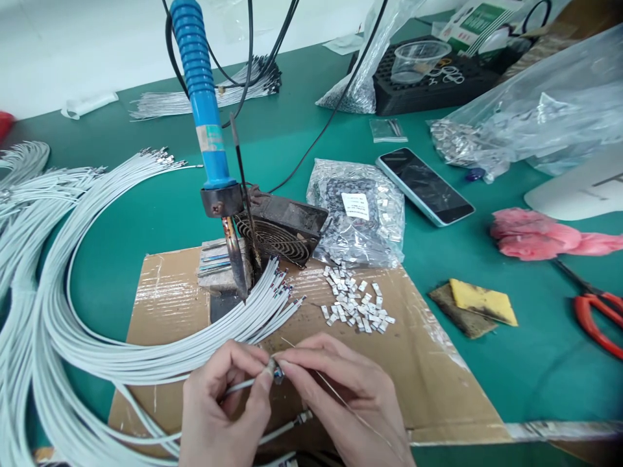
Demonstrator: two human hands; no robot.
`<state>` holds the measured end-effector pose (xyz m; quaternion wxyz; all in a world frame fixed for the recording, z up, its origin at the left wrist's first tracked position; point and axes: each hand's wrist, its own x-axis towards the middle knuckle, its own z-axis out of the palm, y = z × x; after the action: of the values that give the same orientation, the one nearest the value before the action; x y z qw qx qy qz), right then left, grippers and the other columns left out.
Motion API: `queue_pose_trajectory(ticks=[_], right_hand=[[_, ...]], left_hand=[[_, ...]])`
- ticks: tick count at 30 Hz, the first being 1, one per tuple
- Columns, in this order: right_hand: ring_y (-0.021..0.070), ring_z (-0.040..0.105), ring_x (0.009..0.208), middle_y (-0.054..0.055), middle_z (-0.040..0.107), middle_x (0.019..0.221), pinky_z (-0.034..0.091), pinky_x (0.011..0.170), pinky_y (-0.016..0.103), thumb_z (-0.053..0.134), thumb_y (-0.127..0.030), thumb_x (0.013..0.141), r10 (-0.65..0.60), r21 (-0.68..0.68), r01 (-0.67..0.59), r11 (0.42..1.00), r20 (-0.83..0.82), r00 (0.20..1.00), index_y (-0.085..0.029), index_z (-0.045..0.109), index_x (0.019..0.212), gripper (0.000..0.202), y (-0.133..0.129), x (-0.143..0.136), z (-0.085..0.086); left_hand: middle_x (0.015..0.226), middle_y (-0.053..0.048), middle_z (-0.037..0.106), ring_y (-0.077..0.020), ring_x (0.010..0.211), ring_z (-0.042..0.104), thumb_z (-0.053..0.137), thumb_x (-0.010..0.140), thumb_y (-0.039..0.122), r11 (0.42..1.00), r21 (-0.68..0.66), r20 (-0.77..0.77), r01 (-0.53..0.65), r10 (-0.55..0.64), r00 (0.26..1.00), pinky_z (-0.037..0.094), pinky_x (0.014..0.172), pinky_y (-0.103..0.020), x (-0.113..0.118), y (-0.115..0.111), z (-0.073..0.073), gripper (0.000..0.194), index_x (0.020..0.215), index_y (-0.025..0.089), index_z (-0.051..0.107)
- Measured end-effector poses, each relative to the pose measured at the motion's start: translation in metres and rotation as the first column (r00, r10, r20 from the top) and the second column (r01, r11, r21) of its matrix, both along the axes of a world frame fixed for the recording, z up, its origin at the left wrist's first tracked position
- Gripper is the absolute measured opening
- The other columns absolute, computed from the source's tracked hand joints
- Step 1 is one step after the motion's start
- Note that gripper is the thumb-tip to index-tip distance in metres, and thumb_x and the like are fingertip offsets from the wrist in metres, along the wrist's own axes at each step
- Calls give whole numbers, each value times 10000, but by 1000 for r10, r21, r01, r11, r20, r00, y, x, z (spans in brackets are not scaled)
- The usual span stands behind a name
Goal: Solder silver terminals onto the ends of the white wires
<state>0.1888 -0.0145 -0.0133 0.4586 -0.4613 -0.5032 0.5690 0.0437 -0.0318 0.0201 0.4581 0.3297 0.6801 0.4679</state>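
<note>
My left hand (226, 405) pinches a white cable (238, 387) close to its end, where a small metallic and blue tip shows between the fingertips. Closed beside it, my right hand (348, 395) has thumb and forefinger at that same tip. A thin silvery wire (335, 393), like solder wire, runs through the right hand; its free end pokes out past the fingers. Just below lies another cable end with a metal connector (302, 418). Above the hands, a blue-handled soldering iron (197, 97) is fixed upright with its tip pointing down over the bundled white cables (160, 360).
Small white metal tabs (357, 305) lie piled on the cardboard (428, 383). Behind are a black fan (285, 227), a bag of parts (357, 207) and a phone (425, 186). Sponges (479, 303) and red-handled scissors (596, 318) are at right.
</note>
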Motion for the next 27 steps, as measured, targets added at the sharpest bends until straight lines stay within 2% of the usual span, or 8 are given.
queue_pose_trajectory(ticks=[5, 8, 11, 14, 17, 21, 24, 27], right_hand=[[125, 649, 731, 2, 696, 921, 512, 630, 185, 479, -273, 1088, -58, 139, 35, 990, 166, 984, -330, 773, 1183, 315, -2, 1, -3], [139, 631, 708, -14, 689, 886, 514, 663, 203, 410, -302, 1106, -111, 113, 91, 989, 189, 976, -313, 658, 1256, 290, -2, 0, -3], [150, 590, 651, -33, 634, 773, 465, 608, 224, 470, -331, 1074, -147, 64, 135, 989, 247, 958, -283, 621, 1027, 166, 1, -3, 2], [151, 533, 612, -32, 528, 693, 428, 584, 241, 490, -267, 1044, -116, 121, 85, 989, 278, 954, -252, 511, 772, 273, 9, -5, 8], [163, 644, 788, 9, 639, 857, 495, 716, 234, 526, -184, 1006, -87, 177, 45, 983, 237, 968, -242, 529, 758, 256, 17, -8, 9], [205, 733, 1068, 44, 750, 1184, 533, 885, 262, 600, -191, 969, -73, 135, 42, 990, 234, 970, -247, 587, 746, 231, 21, -15, 5], [218, 774, 1054, 51, 788, 1204, 568, 858, 266, 621, -208, 950, -83, 65, 71, 995, 194, 977, -251, 574, 726, 233, 20, -20, 4], [235, 800, 1029, 68, 810, 1195, 586, 916, 307, 625, -204, 938, -87, 14, 85, 996, 157, 984, -256, 584, 731, 218, 21, -20, 5]], left_hand=[[767, -29, 749, -153, 685, 675, 813, 709, 222, 1000, -11, -52, 19, -19, 998, 484, 565, -179, -4, 6, -2, 152, 620, 200, 692], [785, -36, 748, -156, 691, 671, 803, 706, 222, 1000, -17, -96, -15, 13, 995, 461, 536, -178, -6, 11, -2, 152, 614, 197, 684], [770, -30, 738, -148, 685, 658, 792, 708, 201, 999, 5, -100, -43, 44, 994, 442, 526, -169, -8, 17, -2, 159, 609, 197, 668], [763, -20, 731, -130, 668, 637, 786, 706, 183, 997, 32, -92, -75, 78, 993, 433, 524, -157, -10, 22, -3, 155, 608, 196, 668], [743, -5, 727, -115, 644, 628, 780, 707, 171, 992, 56, -64, -110, 113, 991, 452, 538, -150, -12, 27, -2, 145, 615, 198, 671], [735, 7, 731, -103, 630, 626, 775, 726, 177, 990, 68, -62, -126, 131, 990, 463, 553, -142, -14, 31, -2, 147, 622, 200, 674], [753, 7, 732, -104, 638, 633, 770, 753, 181, 992, 72, -76, -103, 109, 991, 466, 548, -145, -18, 33, -3, 146, 643, 201, 676], [794, -7, 747, -118, 662, 659, 760, 795, 172, 998, 63, -75, -12, 17, 997, 500, 571, -157, -25, 34, -6, 139, 682, 199, 685]])
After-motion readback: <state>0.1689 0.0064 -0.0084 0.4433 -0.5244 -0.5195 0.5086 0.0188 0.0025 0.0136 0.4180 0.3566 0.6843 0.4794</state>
